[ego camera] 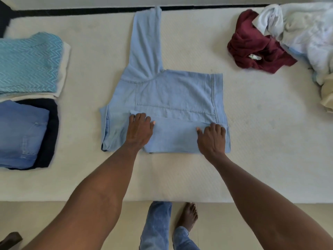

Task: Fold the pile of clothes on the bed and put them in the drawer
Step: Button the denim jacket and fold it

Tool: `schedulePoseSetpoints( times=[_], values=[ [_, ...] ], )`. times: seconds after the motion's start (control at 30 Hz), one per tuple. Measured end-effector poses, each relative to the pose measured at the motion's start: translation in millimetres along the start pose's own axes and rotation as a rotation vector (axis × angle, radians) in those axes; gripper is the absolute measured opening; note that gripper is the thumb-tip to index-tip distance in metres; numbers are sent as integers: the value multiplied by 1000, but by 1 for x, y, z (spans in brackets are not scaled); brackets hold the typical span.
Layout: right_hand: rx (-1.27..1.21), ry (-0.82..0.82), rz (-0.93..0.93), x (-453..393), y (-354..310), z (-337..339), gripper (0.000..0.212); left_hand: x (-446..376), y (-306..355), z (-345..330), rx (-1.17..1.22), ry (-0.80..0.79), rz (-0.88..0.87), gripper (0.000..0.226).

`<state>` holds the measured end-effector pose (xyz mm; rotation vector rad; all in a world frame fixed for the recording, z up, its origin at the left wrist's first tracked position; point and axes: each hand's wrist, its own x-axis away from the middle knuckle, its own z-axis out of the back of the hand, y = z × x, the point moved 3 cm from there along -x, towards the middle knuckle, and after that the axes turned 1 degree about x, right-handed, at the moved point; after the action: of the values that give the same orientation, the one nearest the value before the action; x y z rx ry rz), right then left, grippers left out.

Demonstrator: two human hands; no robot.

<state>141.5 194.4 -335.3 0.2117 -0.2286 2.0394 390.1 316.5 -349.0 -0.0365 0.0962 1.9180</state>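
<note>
I am seeing a light blue denim garment (173, 94), matt with stitched seams, lying on the cream mattress (252, 141), whose surface is looking quilted. Left of the garment, a turquoise zigzag-knit cloth (28, 64) is showing a rougher weave.

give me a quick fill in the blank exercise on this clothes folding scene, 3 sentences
1. Both hands, left hand and right hand, press on the light blue ____ garment.
2. The maroon garment lies on the bed to the person's ____.
3. The zigzag-patterned folded cloth is coloured ____.

Missing words: denim; right; turquoise
</note>
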Motion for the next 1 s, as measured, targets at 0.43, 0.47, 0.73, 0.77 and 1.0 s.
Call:
schedulePoseSetpoints(
  times=[0.43,0.47,0.73,0.77,1.0],
  values=[
    [67,204,247,-236,-3,78,31,-249,-47,6,89,-151,-322,39],
    [81,182,249,-246,-2,76,32,-260,-47,1,66,-182,-350,43],
    [94,93,173,-264,14,60,11,-293,-50,-16,-5,-291,-518,22],
    [79,99,165,-264,14,60,8,-295,-50,-15,18,-300,-507,19],
    [20,148,196,-248,12,79,14,-287,-56,20,-49,-383,-381,20]
  ],
)
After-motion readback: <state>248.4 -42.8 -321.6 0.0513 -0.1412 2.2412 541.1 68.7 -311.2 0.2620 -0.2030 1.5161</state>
